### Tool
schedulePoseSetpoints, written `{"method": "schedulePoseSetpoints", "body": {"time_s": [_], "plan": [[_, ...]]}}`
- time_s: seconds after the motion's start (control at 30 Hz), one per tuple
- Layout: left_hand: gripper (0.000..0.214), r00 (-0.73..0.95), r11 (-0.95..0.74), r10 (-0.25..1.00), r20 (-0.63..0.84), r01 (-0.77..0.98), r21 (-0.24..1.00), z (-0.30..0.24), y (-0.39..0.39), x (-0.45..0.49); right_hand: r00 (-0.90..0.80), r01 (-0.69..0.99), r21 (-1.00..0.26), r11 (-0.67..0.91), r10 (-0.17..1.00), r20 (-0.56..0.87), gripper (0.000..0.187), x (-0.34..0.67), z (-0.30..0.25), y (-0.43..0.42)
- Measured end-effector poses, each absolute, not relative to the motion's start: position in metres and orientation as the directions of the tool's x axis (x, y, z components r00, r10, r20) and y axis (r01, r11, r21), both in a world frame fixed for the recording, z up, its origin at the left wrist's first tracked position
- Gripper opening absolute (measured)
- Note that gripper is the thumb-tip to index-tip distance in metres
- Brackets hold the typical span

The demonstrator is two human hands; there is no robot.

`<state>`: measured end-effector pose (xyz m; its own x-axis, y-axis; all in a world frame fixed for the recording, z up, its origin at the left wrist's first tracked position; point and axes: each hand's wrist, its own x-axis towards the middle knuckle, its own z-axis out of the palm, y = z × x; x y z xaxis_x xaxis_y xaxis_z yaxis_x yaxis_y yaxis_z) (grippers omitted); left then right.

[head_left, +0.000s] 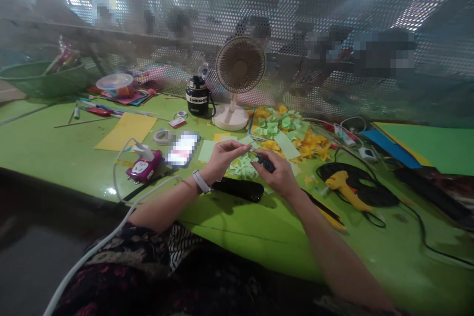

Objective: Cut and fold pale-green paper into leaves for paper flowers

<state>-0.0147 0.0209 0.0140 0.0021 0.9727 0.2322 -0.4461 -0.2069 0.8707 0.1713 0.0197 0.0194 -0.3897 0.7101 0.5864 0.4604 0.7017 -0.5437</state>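
Pinching a small pale piece (253, 148) between thumb and finger, your left hand (225, 155) reaches in from the left, its fingertips pressed together; the piece is too small and blurred for me to name. Your right hand (278, 173) is curled around a dark blue tool (265, 162), the fingers bent over it, so I cannot tell whether it is scissors, pliers or something else. That piece lies at the tip of your left fingers, ahead and to the left of your right palm, in the narrow gap where the two hands nearly meet. What shows of the tool has its long axis slanting from your right palm forward and leftward, toward the piece; your left hand is the nearer one, since it has the grip. Just below your fingertips, green paper flowers (242, 168) lie heaped on the green table (229, 237), with orange paper flowers (314, 145) beyond your right hand. Nearer your body, a long black object (240, 189) lies crosswise between your wrists. Farther out, a phone (183, 149) rests left of your left hand, a yellow glue gun (348, 190) sits to your right, and a fan (240, 70) stands upright ahead.
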Motion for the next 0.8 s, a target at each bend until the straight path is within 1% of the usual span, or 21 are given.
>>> {"method": "schedulePoseSetpoints", "body": {"time_s": [0.13,0.33,0.47,0.57,0.7,0.8], "plan": [[0.027,-0.020,-0.220,0.972,0.234,-0.430,0.876,0.0171,0.0184,-0.0143,-0.360,0.509,-0.486,0.711,0.688,0.630,0.021,0.1697,0.0154,0.0205],[0.026,0.016,-0.246,0.961,0.275,-0.396,0.885,0.0162,0.0187,-0.0165,-0.356,0.454,-0.583,0.674,0.737,0.574,0.021,0.1728,0.0148,0.0233],[0.025,0.029,-0.251,0.959,0.281,-0.368,0.895,0.0161,0.0199,-0.0176,-0.393,0.412,-0.643,0.646,0.763,0.514,0.021,0.1750,0.0155,0.0252],[0.023,0.019,-0.267,0.956,0.293,-0.360,0.894,0.0173,0.0200,-0.0178,-0.405,0.410,-0.633,0.657,0.753,0.519,0.022,0.1743,0.0156,0.0250],[0.028,-0.044,-0.273,0.960,0.277,-0.373,0.887,0.0199,0.0191,-0.0167,-0.341,0.451,-0.580,0.679,0.731,0.591,0.025,0.1707,0.0143,0.0229],[0.029,-0.053,-0.264,0.963,0.265,-0.389,0.883,0.0214,0.0183,-0.0153,-0.324,0.415,-0.623,0.663,0.747,0.580,0.024,0.1693,0.0129,0.0226]]}}
